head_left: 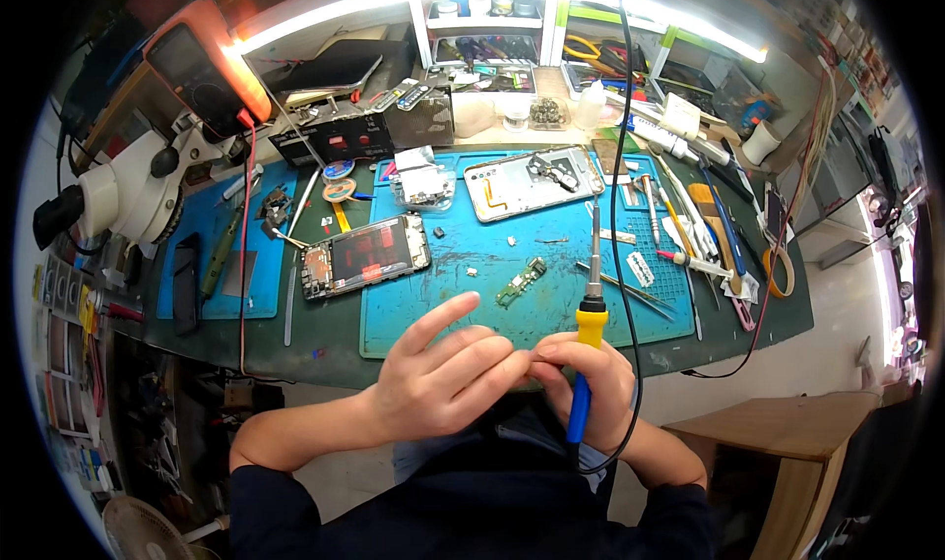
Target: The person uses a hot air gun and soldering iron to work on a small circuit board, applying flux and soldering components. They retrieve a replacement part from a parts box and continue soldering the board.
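Observation:
My right hand (602, 378) is closed round a soldering iron (579, 403) with a yellow and blue handle, its metal tip pointing up and away from me. My left hand (443, 368) has its index finger raised, while its thumb and other fingertips press together against my right thumb and fingertips. Whatever is pinched there is too small to make out. Beyond the hands, a small green circuit board (522, 282) lies on the blue work mat (394, 329). An opened phone (369, 257) rests to the left, and a silver phone housing (534, 184) lies farther back.
Tweezers (638, 292) and a syringe (694, 263) lie right of the board. A black cable (630, 166) hangs down to the iron. A microscope (118, 191) and an orange multimeter (202, 68) stand at left. A clear box of parts (423, 188) sits behind the phone.

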{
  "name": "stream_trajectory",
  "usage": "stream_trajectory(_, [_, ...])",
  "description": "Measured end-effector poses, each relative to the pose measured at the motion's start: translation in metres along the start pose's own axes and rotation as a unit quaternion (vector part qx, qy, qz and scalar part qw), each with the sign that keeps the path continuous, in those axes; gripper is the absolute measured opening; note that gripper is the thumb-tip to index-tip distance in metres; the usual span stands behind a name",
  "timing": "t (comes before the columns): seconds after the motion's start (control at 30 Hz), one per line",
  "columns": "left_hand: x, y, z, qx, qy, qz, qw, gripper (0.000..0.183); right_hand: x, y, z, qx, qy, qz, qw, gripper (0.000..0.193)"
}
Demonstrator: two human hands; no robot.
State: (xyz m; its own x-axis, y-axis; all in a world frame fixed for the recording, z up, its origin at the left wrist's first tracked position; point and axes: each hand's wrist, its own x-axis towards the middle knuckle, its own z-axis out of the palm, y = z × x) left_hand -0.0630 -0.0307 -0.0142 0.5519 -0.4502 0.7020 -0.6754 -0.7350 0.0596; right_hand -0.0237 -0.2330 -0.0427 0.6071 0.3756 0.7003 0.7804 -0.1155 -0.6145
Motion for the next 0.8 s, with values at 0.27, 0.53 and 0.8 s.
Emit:
stream_trajectory(0.27, [0.015,-0.037,-0.007,-0.143,-0.093,-0.021,0.985,0.023,0.005,0.022,-0.020,-0.044,-0.054,0.013,0.998,0.045])
stream_trajectory(0.53, [0.015,-0.075,0.015,-0.189,-0.133,-0.153,0.961,0.018,-0.006,0.033,-0.079,-0.060,-0.078,0.107,0.989,0.081])
stream_trajectory(0.8, [0.024,-0.075,0.023,-0.137,-0.130,-0.118,0.975,0.024,0.019,0.040,-0.075,0.171,-0.061,0.276,0.944,0.055])
